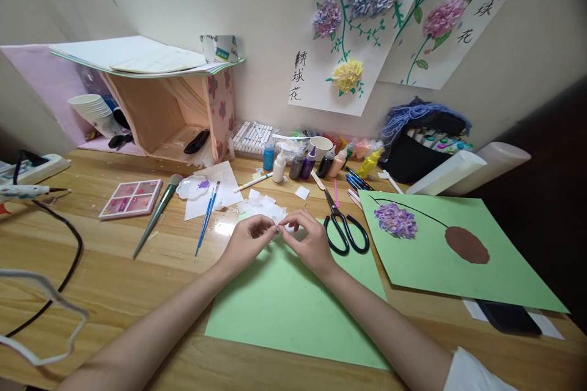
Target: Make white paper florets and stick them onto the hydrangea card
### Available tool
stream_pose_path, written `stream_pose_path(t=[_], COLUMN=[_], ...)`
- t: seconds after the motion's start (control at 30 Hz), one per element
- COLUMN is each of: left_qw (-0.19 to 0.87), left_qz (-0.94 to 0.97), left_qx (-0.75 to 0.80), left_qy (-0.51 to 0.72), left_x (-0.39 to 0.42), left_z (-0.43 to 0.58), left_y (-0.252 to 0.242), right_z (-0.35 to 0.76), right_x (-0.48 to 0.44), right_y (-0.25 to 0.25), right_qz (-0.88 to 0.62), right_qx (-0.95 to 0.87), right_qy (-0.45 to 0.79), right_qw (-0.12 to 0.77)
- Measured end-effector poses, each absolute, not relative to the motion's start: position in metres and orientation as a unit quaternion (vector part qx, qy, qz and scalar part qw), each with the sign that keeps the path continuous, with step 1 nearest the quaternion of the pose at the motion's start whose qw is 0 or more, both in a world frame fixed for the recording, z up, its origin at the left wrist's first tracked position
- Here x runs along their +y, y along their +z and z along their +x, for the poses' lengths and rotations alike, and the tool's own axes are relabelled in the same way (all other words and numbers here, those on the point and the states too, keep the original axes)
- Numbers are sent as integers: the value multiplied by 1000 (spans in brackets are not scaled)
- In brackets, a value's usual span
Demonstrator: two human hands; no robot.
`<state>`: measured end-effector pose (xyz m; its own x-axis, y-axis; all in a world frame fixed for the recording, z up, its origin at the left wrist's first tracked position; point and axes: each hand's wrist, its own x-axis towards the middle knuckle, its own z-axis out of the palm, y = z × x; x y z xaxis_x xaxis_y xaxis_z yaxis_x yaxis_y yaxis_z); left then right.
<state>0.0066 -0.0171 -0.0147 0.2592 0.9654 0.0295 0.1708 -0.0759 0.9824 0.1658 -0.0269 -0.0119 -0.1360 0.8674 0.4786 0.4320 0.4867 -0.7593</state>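
My left hand (251,239) and my right hand (308,241) meet fingertip to fingertip over a sheet of green paper (298,311). Both pinch at one spot; whatever is between the fingertips is too small to make out. Just behind the hands lies a pile of torn white paper pieces (263,204). Black-handled scissors (346,226) rest right of my right hand, blades pointing away. Farther right, a second green sheet (440,275) bears a purple crumpled-paper flower (396,220), a dark curved line and a brown oval (468,245).
Paint bottles (308,162) stand in a row at the back. Left are paintbrushes (208,217), a palette (192,187), a large green-handled brush (156,217), a pink case (131,198) and a glue gun (27,192) with its cord. A peach box (174,116) stands behind; flower pictures (348,30) hang on the wall.
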Motion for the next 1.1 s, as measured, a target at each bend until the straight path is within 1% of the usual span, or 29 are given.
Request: stream_pose_path(t=[0.4, 0.9, 1.1], left_qw=[450, 450, 408], left_qz=[655, 648, 675], left_qx=[482, 489, 492], left_qy=[369, 373, 367], left_x=[-16, -16, -18], left_z=[6, 7, 7], left_y=[-16, -16, -13], right_z=[164, 165, 164], right_x=[-26, -25, -26], right_y=[-13, -15, -13], right_qz=[-483, -488, -479], right_qx=[-725, -728, -730], right_qy=[200, 205, 214], right_qw=[448, 436, 438])
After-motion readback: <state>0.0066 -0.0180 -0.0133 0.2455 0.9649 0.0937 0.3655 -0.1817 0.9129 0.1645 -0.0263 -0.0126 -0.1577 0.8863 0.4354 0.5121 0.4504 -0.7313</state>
